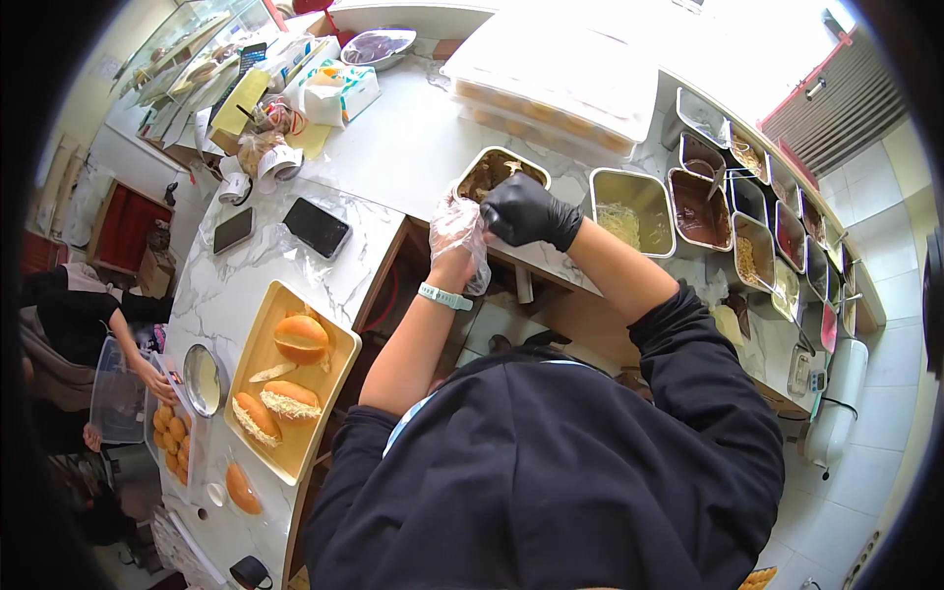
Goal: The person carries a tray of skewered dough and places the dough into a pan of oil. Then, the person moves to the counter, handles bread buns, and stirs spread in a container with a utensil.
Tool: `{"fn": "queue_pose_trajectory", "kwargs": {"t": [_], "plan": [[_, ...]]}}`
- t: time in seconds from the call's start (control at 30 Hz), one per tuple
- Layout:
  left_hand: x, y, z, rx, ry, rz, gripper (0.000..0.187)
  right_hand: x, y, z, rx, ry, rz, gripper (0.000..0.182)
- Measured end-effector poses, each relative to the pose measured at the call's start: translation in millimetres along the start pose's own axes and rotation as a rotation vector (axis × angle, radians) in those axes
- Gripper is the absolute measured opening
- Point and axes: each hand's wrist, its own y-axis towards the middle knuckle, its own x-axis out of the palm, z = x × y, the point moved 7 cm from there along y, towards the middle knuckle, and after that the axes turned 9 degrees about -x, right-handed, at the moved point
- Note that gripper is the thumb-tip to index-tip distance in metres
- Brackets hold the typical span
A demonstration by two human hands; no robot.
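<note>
My left hand point(455, 224), in a clear plastic glove, is at the near left corner of a metal container point(543, 175) with dark brown food inside. Its fingers look curled, and what they hold is hidden. My right hand point(531, 213), in a black glove, is closed in a fist over the container's near edge, right beside the left hand. Whatever sits in its grip cannot be made out. To the right stands another metal container point(654, 187) with pale shreds in it.
A yellow tray point(341, 385) holds cut, filled buns point(291, 400). Two phones point(317, 227) lie on the marble counter. Several metal containers, one with brown sauce point(700, 208), line the right. A lidded plastic box point(551, 108) stands behind. Another person's hand point(157, 382) is at a bun box.
</note>
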Motion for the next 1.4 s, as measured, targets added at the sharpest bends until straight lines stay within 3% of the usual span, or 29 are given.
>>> {"fn": "queue_pose_trajectory", "kwargs": {"t": [0.1, 0.17, 0.3, 0.4, 0.5, 0.6, 0.63, 0.73, 0.8, 0.83, 0.87, 1.1, 1.23, 1.33, 1.4], "plan": [[5.0, -1.6, 4.0, 0.04, -0.074, -0.048, 0.046, 9.2, -4.4, 2.3, -0.004, 0.014, 0.071, 0.019], [8.6, -7.9, 8.3, 0.029, 0.044, -0.001, 0.036, 7.2, -6.7, 9.5, 0.054, 0.021, 0.1, 0.02], [7.6, -6.9, 4.2, 0.008, 0.134, 0.024, 0.039, -4.0, -17.3, 44.7, 0.15, 0.311, 0.354, 0.03], [6.5, -3.6, 3.7, 0.004, 0.09, -0.014, 0.045, -4.4, -24.9, 81.5, 0.403, 0.385, 0.48, 0.033], [5.3, -0.3, 2.7, 0.001, 0.043, -0.033, 0.046, -8.6, -28.8, 109.5, 0.423, 0.343, 0.69, 0.035], [14.0, -14.3, 7.5, -0.037, 0.026, -0.012, 0.046, -0.9, -39.7, 132.4, 0.771, 1.025, 0.914, 0.036], [16.3, -18.0, 8.4, -0.037, 0.01, -0.011, 0.047, -1.4, -40.6, 133.5, 0.823, 1.084, 0.955, 0.032], [9.5, -13.3, 7.8, -0.041, -0.015, 0.0, 0.048, -13.7, -17.0, 73.8, 0.047, -0.599, 0.567, 0.025], [7.8, -14.1, 3.6, -0.064, -0.06, 0.017, 0.049, 8.3, -6.5, 39.9, -0.047, 0.019, 0.545, 0.017], [-10.3, 9.3, -12.8, -0.074, -0.069, -0.094, 0.05, 22.0, -0.7, 17.4, 0.012, 0.087, 0.328, 0.015], [-10.9, 8.0, -13.2, -0.065, -0.092, -0.072, 0.05, 33.4, 2.5, -0.3, 0.075, 0.154, 0.113, 0.014], [-6.8, 8.7, -11.4, -0.134, -0.214, 0.024, 0.044, -4.7, 13.7, -15.6, 0.026, 0.07, 0.029, 0.016], [5.1, -2.1, 2.4, -0.028, -0.183, 0.084, 0.044, 18.4, 3.5, -5.1, 0.005, -0.05, -0.121, 0.02], [6.5, -6.4, 4.8, -0.031, -0.051, 0.056, 0.046, 14.5, -1.1, 21.3, 0.209, 0.111, 0.058, 0.025], [10.5, -9.1, 6.8, -0.025, -0.042, -0.002, 0.048, 7.1, 3.7, 36.1, 0.234, 0.087, 0.15, 0.034]]}}
